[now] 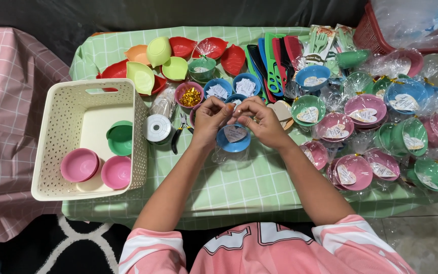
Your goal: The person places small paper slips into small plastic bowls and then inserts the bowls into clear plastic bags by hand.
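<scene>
A blue plastic bowl (233,140) with a heart-shaped paper tag inside sits in a clear wrapper at the middle of the green checked table (229,187). My left hand (210,121) and my right hand (261,120) meet just above it, fingers pinched together on the gathered top of the wrapper. Whether a tie is between the fingers I cannot tell.
A cream perforated basket (64,127) at left holds pink and green bowls. A ribbon spool (157,128) and pliers (179,133) lie beside it. Small bowls with tags and gold ties, leaf-shaped dishes, and combs fill the back. Several wrapped bowls crowd the right side.
</scene>
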